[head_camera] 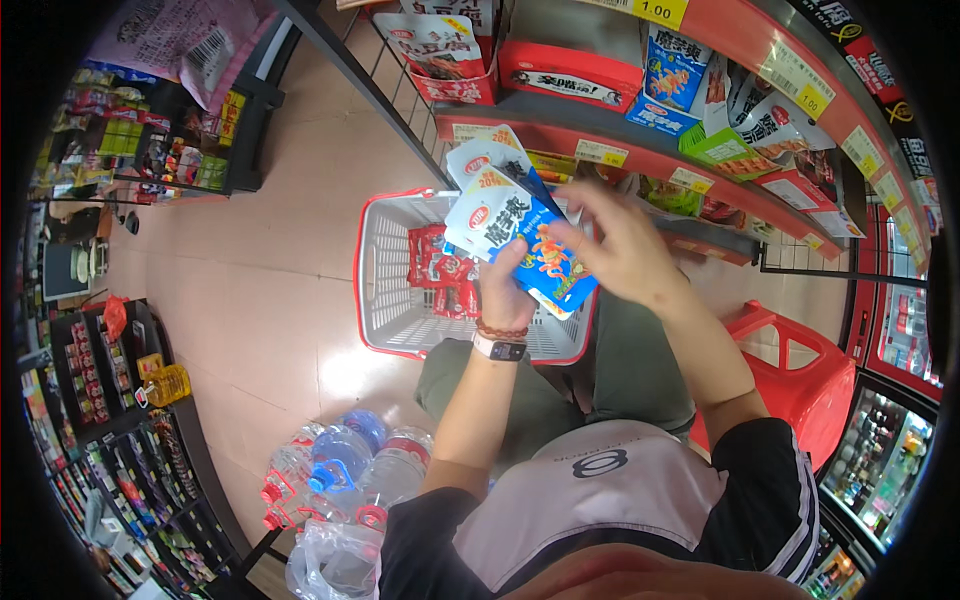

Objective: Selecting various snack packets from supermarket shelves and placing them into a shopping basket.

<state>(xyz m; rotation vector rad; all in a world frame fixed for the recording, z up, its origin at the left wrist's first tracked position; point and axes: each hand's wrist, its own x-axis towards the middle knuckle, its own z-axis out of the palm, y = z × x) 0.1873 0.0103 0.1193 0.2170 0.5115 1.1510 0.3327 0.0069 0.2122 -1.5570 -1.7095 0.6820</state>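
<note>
My left hand [508,289] grips several blue-and-white snack packets [536,236], fanned out, its thumb on the front one. A beaded bracelet and a smart band circle that wrist. At the packets' right edge is my right hand [622,244], fingers bent and slightly blurred; whether it pinches a packet cannot be told. Below both hands stands a light grey plastic shopping basket [382,311] with a red rim, partly hidden by the packets and my left hand. Red snack packets [435,262] lie inside it.
A store shelf [555,112] with boxed snacks and price tags rises ahead. A red plastic stool [795,375] stands at my right, large water bottles [341,457] at my left. Further left are display racks [97,367] and a cooking-oil bottle [166,385]. Glass-door coolers [881,457] line the far right.
</note>
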